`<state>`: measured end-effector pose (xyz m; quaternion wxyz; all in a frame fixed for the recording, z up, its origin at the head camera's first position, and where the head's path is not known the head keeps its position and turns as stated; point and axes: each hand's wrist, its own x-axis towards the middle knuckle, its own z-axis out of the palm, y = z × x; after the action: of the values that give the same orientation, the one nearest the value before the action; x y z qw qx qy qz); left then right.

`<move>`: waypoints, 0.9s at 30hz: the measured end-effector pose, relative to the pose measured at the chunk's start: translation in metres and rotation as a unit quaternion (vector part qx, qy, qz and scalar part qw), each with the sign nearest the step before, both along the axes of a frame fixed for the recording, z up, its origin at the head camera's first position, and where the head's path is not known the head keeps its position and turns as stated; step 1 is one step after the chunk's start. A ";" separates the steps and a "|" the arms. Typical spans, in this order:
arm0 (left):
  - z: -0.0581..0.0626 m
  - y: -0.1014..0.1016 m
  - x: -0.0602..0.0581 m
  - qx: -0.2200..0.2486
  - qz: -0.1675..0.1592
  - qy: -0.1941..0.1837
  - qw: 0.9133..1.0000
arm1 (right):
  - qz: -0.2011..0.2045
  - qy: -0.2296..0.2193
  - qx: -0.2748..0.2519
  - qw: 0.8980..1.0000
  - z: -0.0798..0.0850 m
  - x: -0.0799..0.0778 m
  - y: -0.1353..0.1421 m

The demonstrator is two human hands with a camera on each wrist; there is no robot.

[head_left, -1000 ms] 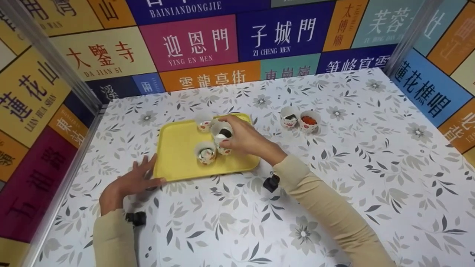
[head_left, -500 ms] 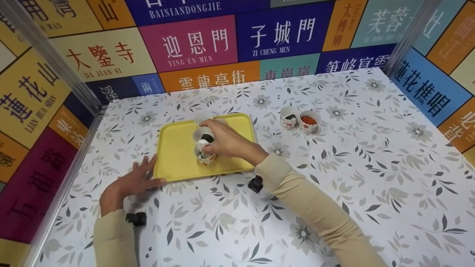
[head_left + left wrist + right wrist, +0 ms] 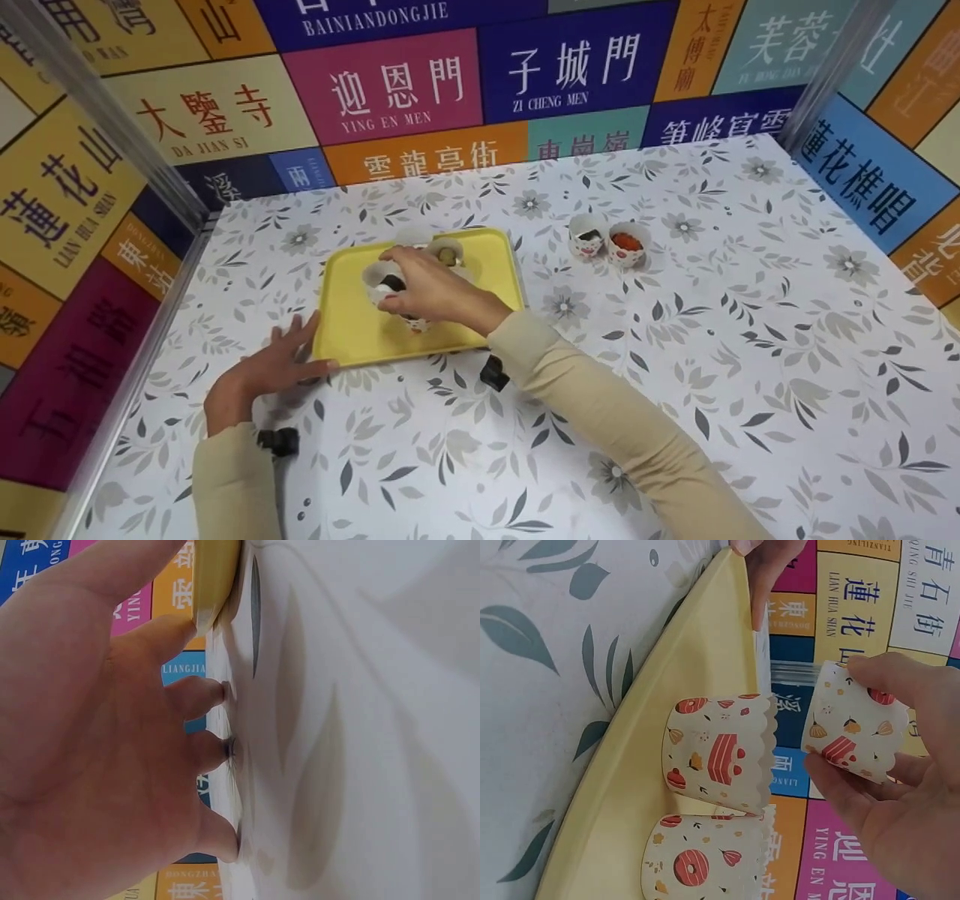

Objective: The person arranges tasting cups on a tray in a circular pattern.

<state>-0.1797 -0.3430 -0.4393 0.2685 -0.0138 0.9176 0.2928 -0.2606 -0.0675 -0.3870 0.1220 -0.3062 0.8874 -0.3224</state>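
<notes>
My right hand [image 3: 431, 285] grips a patterned paper baking cup [image 3: 851, 720] between thumb and fingers, raised above the yellow tray [image 3: 345, 330]. Inside this cup shows something white with a black patch [image 3: 391, 283]. Below it, one cup [image 3: 418, 325] on the tray is mostly covered by the hand. Two more cups stand farther back on the tray: one [image 3: 448, 252] with brownish contents, the other [image 3: 412, 236] partly behind my fingers. My left hand [image 3: 274, 364] lies at the tray's left corner, fingers spread, with thumb and index finger touching the edge.
Right of the tray stand two more paper cups side by side on the floral tablecloth: one [image 3: 586, 236] with black and white contents, one [image 3: 626, 244] with orange-red contents. Panels with printed lettering [image 3: 390, 86] enclose the back and sides.
My right hand has carried the held cup left across the tray. The cup with brownish contents has come into sight behind it. My left hand stays at the tray's corner.
</notes>
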 end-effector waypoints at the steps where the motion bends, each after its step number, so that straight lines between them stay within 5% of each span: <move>1: 0.000 0.000 0.000 -0.001 0.001 -0.001 1.000 | -0.003 -0.001 0.000 1.000 0.000 0.000 -0.001; 20: 0.000 0.000 0.002 0.006 -0.019 0.015 1.000 | 0.017 0.065 0.056 0.996 -0.003 -0.005 -0.034; 27: 0.000 -0.001 0.001 0.016 -0.012 0.014 1.000 | 0.035 0.117 0.101 0.987 -0.005 -0.011 -0.037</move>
<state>-0.1785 -0.3443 -0.4393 0.2594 0.0060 0.9166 0.3042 -0.2712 -0.1047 -0.3924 0.0589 -0.3586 0.9122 -0.1892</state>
